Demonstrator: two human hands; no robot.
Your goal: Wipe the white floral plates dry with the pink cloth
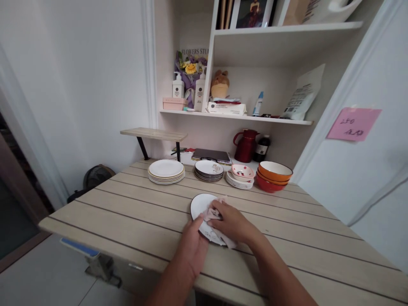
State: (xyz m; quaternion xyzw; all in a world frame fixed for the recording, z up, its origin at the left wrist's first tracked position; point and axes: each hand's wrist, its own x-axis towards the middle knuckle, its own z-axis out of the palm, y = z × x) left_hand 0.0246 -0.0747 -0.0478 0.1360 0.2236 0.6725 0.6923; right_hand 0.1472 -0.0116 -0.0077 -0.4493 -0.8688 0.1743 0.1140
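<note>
A white plate (200,203) with a dark rim and a small printed design is held above the front part of the wooden table (134,221). My left hand (194,240) grips its lower left edge, thumb on top and fingers underneath. Bunched in my right hand (228,219) is a pale pink cloth (213,212), pressed against the upper face of the plate. One end of the cloth hangs past the plate's near right edge. My right hand hides part of the plate.
Behind the plate stand white plates (166,168), dark-rimmed plates (208,168), small plates (239,182) under a pink bowl (242,171), and orange and red bowls (274,173). Farther back are a red jug (245,145), a dark bottle (262,148) and a small raised shelf (153,134).
</note>
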